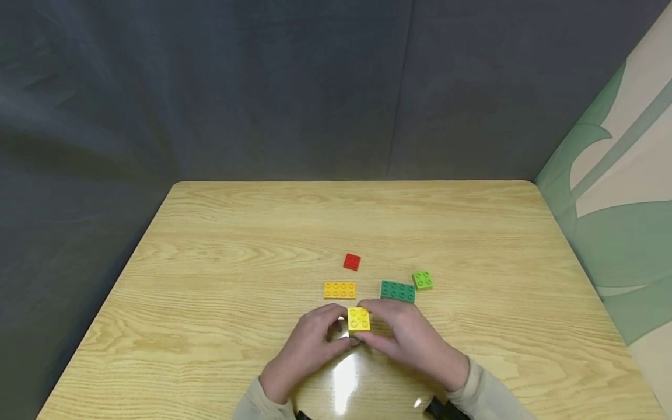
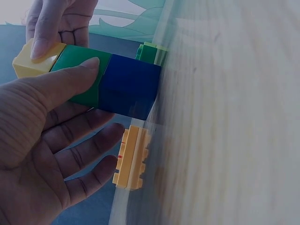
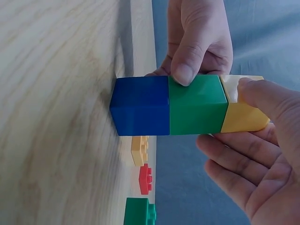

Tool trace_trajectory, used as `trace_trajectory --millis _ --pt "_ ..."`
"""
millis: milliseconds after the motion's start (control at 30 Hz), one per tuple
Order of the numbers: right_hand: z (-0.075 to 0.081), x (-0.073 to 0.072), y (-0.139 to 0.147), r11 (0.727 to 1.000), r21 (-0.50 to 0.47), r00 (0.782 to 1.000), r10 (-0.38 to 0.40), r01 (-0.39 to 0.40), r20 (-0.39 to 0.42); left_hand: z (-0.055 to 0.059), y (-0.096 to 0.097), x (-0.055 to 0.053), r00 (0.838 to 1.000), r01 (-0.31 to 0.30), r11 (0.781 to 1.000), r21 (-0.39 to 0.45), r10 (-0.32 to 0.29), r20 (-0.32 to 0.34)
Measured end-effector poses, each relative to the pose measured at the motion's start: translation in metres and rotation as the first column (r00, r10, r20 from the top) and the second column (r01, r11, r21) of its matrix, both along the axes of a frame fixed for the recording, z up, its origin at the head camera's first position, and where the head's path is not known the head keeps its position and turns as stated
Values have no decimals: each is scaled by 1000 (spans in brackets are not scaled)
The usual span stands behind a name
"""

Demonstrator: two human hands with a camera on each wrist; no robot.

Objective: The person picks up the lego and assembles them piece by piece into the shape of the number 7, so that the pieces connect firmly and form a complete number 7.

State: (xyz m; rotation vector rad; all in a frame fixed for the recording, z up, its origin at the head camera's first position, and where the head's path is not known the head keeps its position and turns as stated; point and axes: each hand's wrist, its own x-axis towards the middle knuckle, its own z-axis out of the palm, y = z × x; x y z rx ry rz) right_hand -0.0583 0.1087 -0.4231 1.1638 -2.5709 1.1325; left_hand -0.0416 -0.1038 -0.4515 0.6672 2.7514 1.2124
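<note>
A tower of three toy building bricks stands upright on the table, with a blue brick [image 3: 139, 107] at the bottom, a green brick [image 3: 197, 105] in the middle and a yellow brick [image 1: 359, 319] on top. My left hand [image 1: 314, 338] grips the green brick, its thumb across one face, as the left wrist view shows. From the other side, my right hand [image 1: 412, 338] pinches the yellow brick between thumb and fingers. The bricks sit flush, with no gap visible between them. From the head view, the yellow top hides most of the lower two.
Just beyond the hands lie a yellow-orange eight-stud brick [image 1: 339, 290] and a dark green eight-stud brick [image 1: 397, 291]. A light green four-stud brick [image 1: 422, 280] is at the right, and a small red brick [image 1: 352, 262] is farther back. The wooden table [image 1: 210, 262] meets a dark curtain behind.
</note>
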Motion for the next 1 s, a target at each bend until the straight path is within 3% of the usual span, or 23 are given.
trace_trajectory --millis 467,1000 --pt "2 1 -1 1000 23 1000 -17 17 6 0 -1 0 1000 0 1000 5 0 -9" --pt "0 1 1 999 35 999 -23 24 -40 1 -1 1 1000 6 1000 26 -6 -19"
